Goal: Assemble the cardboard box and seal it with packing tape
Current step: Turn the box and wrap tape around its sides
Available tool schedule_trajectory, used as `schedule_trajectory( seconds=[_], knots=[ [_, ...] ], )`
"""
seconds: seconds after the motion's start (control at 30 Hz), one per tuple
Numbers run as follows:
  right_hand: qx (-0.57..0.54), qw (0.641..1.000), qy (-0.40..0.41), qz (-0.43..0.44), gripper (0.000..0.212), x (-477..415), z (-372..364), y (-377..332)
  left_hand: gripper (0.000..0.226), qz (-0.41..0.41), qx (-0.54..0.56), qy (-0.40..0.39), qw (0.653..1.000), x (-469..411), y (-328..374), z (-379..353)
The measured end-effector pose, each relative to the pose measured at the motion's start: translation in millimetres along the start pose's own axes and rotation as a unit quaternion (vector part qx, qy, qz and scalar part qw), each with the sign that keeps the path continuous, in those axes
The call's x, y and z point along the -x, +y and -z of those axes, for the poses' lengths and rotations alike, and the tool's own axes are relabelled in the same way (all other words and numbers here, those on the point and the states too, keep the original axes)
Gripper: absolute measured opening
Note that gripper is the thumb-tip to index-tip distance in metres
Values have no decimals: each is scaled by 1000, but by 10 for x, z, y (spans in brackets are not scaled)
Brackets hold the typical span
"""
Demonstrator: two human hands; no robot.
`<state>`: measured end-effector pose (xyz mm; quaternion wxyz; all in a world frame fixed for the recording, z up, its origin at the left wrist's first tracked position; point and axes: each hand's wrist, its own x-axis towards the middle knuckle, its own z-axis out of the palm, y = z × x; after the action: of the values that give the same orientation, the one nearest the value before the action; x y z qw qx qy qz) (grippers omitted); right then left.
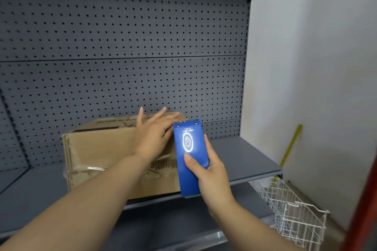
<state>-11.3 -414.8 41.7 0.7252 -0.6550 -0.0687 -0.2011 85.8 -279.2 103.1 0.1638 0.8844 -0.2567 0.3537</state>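
Observation:
A brown cardboard box (pixel 102 149) stands on the grey metal shelf (pixel 244 161), with its top flaps folded down and clear tape wrinkled along its front left edge. My left hand (pixel 153 134) lies flat with straight fingers on the box's top right corner. My right hand (pixel 212 171) grips a blue packing tape dispenser (pixel 189 157) by its body, thumb on the blue face, held upright against the box's right end. The dispenser's upper end touches the box's top edge. Any tape roll is hidden behind the blue plate.
A dark pegboard back wall (pixel 122 47) rises behind the shelf. To the lower right, a white wire basket (pixel 291 210) sits against a white wall (pixel 316 67), with a yellow stick (pixel 291 144) leaning there. A red upright (pixel 363 210) blurs the right edge.

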Motion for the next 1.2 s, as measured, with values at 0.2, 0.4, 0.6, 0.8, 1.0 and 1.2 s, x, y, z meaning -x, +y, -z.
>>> schedule_trajectory(
  seconds=[0.2,0.4,0.6,0.8,1.0,1.2],
  knots=[
    [9,1000,1,-5,47,54,36,84,53,5,-34,5,999,4,72,-32],
    [1,1000,8,-16,69,107,60,91,42,-3,-37,-34,999,-35,198,-54],
    [19,999,9,-35,55,155,276,60,38,-23,-57,-52,997,-11,357,-128],
    [65,996,-28,-53,63,198,447,37,56,-16,-39,-61,997,56,390,-152],
    [41,998,-19,-48,68,270,426,-6,32,79,38,-74,993,57,524,-100],
    [39,996,7,-74,70,314,318,9,29,148,100,-65,982,28,587,-91]
  ],
)
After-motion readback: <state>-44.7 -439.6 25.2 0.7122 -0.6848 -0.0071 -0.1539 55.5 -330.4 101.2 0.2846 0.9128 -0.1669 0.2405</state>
